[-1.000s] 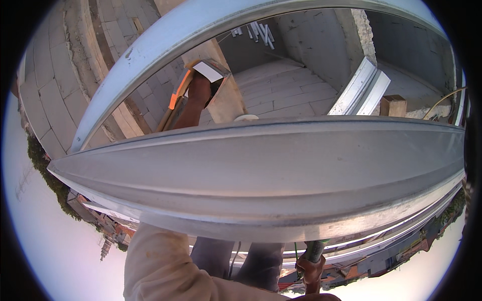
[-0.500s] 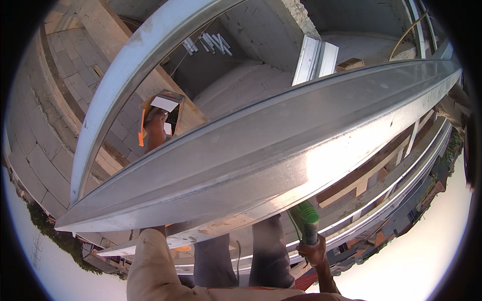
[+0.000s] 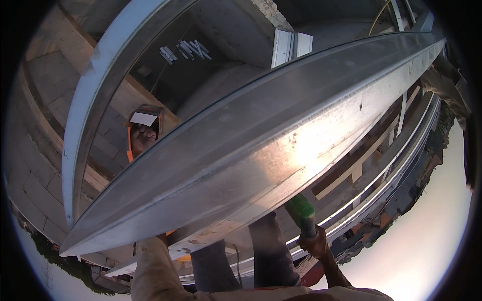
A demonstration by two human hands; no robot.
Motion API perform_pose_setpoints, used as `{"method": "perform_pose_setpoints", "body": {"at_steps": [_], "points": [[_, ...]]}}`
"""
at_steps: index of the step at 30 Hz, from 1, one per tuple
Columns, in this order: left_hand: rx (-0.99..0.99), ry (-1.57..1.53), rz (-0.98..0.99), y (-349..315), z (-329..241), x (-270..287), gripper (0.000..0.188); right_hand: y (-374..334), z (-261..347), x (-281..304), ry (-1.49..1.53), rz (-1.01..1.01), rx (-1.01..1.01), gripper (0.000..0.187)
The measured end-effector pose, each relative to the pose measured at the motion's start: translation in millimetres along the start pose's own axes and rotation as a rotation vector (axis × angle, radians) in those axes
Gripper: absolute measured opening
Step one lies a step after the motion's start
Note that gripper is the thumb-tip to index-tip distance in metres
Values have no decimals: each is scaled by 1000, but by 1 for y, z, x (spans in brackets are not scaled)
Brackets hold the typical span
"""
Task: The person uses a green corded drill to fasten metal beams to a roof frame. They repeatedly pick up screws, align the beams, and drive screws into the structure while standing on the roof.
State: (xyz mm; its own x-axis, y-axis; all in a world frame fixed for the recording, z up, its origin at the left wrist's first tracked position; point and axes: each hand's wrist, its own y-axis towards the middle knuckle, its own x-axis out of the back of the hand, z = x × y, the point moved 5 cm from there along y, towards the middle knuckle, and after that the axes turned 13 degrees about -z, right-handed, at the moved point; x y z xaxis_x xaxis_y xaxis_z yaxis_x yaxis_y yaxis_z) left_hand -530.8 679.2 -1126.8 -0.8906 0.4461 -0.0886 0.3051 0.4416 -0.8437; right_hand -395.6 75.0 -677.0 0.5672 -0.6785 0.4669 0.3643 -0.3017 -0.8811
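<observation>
Grey block walls and flooring lie below and beyond, rough and jointed, with pale sky along the lower right and the lens's dark rim cutting off every edge. A long metal beam, smooth, ridged along its length and glaring where light strikes it, slants across the middle and hides much behind it, including the stretch between the left sleeve and the left hand. That hand shows past the beam's far edge, its fingers curled within the dark hollow of an orange-edged, boxy thing with a white panel; whether they grip anything in there I cannot tell. Of the two hands, the right is closed around the dark grip of a green tool, whose front end disappears under the beam's near edge. At upper left a pale metal frame bows in a curve, partly through the lens. Two grooved pale profiles lean beyond the beam, their lower ends covered, and short white strips lie loosely bunched in the shaded space below.
</observation>
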Motion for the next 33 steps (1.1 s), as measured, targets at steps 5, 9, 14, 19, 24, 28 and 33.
{"method": "perform_pose_setpoints", "body": {"at_steps": [5, 9, 14, 19, 24, 28, 33], "points": [[51, 102, -14, -12, -9, -13, 19, -1, 4, 6, -45, 9, 56, 16], [113, 179, -17, -40, -21, -28, 19, -10, 16, 11, -91, -4, 85, 19], [190, 246, -21, -116, -50, -46, 20, -32, 33, 34, -105, -2, 116, 25], [220, 219, -46, -214, -85, -72, 21, -66, 57, 72, -116, -36, 310, 51], [135, 113, 4, -309, -135, -99, 28, -103, 81, 98, -169, -55, 347, 56], [89, 102, 193, -376, -171, -140, 30, -163, 90, 111, -23, -20, 296, 53], [74, 215, 176, -439, -211, -161, 24, -238, 111, 110, 143, -5, 411, 56]]}}
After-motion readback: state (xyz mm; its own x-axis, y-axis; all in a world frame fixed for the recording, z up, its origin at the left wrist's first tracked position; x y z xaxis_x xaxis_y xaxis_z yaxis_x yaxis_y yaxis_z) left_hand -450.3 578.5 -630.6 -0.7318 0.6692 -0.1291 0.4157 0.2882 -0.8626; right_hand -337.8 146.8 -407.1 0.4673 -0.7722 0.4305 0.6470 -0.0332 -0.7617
